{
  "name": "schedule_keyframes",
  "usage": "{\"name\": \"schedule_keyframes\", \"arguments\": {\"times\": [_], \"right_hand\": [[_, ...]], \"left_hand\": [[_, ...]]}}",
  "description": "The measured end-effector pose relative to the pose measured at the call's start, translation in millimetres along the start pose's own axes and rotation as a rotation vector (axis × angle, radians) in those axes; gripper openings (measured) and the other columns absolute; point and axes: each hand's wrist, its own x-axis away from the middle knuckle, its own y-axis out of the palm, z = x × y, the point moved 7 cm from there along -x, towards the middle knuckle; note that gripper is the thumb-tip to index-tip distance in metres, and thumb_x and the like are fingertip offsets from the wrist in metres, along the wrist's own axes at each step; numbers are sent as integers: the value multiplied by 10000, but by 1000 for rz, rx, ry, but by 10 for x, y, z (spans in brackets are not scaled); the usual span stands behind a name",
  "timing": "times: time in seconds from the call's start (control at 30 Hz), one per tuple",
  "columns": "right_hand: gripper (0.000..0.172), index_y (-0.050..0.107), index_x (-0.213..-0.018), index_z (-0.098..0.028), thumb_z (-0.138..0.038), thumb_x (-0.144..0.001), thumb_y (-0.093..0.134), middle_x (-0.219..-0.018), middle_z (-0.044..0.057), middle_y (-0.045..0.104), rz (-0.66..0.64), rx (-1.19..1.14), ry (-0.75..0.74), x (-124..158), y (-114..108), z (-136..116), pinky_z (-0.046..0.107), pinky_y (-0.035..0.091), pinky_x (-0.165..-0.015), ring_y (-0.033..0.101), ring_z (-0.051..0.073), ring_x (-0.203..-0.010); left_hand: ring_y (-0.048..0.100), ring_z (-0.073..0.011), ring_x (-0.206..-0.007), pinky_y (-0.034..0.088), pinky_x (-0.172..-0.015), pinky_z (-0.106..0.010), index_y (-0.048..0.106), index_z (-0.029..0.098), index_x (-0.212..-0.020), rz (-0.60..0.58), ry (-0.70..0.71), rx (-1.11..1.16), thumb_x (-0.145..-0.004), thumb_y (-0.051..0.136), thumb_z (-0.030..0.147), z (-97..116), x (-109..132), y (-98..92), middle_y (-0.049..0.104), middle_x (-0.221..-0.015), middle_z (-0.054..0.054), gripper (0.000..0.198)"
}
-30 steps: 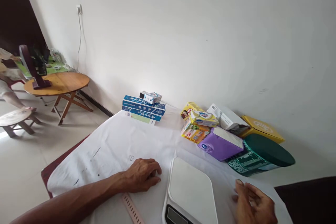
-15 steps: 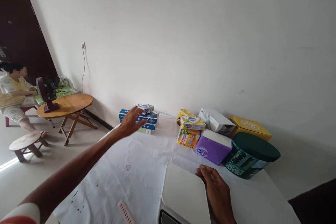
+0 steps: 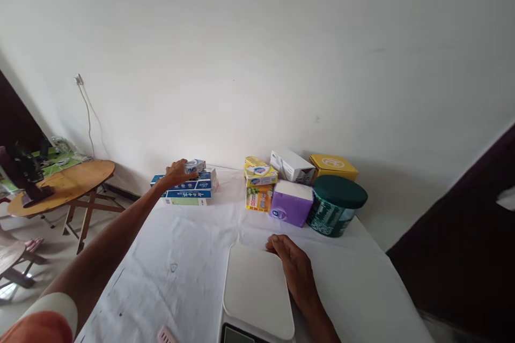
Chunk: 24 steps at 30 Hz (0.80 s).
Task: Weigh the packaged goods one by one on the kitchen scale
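My left hand [image 3: 176,173] reaches to the far left of the table, its thumb and fingers closed around the left end of a small white-and-blue soap box [image 3: 196,165]. That box is on top of a stack of blue-and-white toothpaste boxes [image 3: 189,193]. Near the front, my right hand [image 3: 295,268] rests on its side along the right edge of a white kitchen scale [image 3: 257,289]. Its fingers are curled together and nothing shows in them. The scale's plate is bare, and its dark display is partly cut off below.
Right of centre stand yellow soap boxes [image 3: 261,175], an orange packet [image 3: 258,198], a purple tissue pack [image 3: 292,204], a white box [image 3: 292,165], a yellow box [image 3: 335,165] and a green-lidded tub [image 3: 337,209]. A pink strap [image 3: 166,335] lies in front. A round wooden table [image 3: 76,185] stands left.
My left hand has gone from hovering at the stack to closing on the small soap box. The view has swung right; my right hand stays beside the scale.
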Motion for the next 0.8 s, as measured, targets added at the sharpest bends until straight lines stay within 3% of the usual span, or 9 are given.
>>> {"name": "schedule_keyframes", "arguments": {"times": [0.23,0.3,0.4,0.53,0.63,0.7,0.8], "right_hand": [[528,634,-754,-209,-722,-855,563,-763,32,700,44,-117,-53,37,18,-98,332,513,-758,680,229,-780],[528,639,-765,-208,-724,-852,571,-786,32,706,71,-150,-58,30,5,-90,329,526,-762,679,220,-781],[547,659,-803,-204,-740,-850,560,-809,42,717,112,-176,-58,20,-24,-56,338,543,-767,676,215,-776],[565,665,-821,-198,-748,-860,542,-777,50,714,148,-197,-68,20,-50,-35,345,546,-745,675,216,-754],[572,655,-821,-193,-747,-873,521,-773,55,708,187,-205,-70,16,-74,-27,341,543,-712,667,207,-721],[575,646,-822,-192,-744,-886,499,-771,55,704,222,-207,-70,11,-100,-15,335,542,-693,659,200,-705],[576,644,-824,-194,-744,-892,484,-760,52,703,263,-208,-69,5,-137,12,325,544,-674,660,196,-694]], "left_hand": [[537,-366,-1261,395,-1064,-534,467,95,-1357,160,-19,45,-934,601,455,141,222,-237,583,-1347,-195,571],[539,-354,-1255,414,-1057,-534,452,135,-1376,224,22,89,-936,601,448,215,443,-361,573,-1361,-154,560],[569,-337,-1213,446,-1041,-536,463,263,-1364,280,126,167,-896,642,483,361,974,-455,593,-1323,-56,548],[588,-313,-1163,516,-965,-498,396,406,-1397,150,367,311,-883,646,505,725,1813,-193,582,-1347,-30,581],[572,-297,-1172,485,-993,-495,338,351,-1458,31,574,331,-901,649,404,1081,2313,135,595,-1323,-68,640],[551,-298,-1200,456,-1020,-494,314,308,-1481,-59,667,344,-898,658,339,1271,2512,341,589,-1323,-94,678],[533,-298,-1220,436,-1033,-491,310,286,-1481,-138,721,362,-887,666,280,1415,2628,550,579,-1326,-106,693]]}}
